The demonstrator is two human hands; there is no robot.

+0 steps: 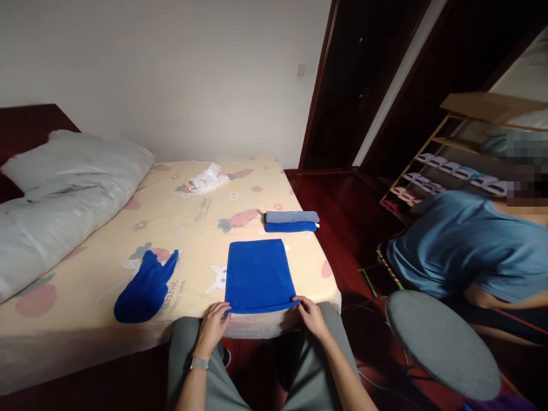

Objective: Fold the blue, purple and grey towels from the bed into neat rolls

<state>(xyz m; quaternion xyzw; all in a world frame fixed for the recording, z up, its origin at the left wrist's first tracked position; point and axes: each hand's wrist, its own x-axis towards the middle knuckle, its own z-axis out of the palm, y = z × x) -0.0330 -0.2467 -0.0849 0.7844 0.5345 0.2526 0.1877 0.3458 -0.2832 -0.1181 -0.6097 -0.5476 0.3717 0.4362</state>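
Between two hands (216, 321) (311, 315), one blue cloth (259, 275)

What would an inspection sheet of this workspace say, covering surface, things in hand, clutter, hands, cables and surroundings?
Surface: patterned bedsheet, lightly wrinkled.
Things in hand: flat blue cloth, spread out.
Clutter: crumpled blue cloth, grey-and-blue bundle, white plastic bag, grey quilt.
Hands: left hand and right hand grip the flat cloth's near corners.
Cables: thin cord-like line on the floor; type unclear.
Surroundings: stool, slippers, another person at right.
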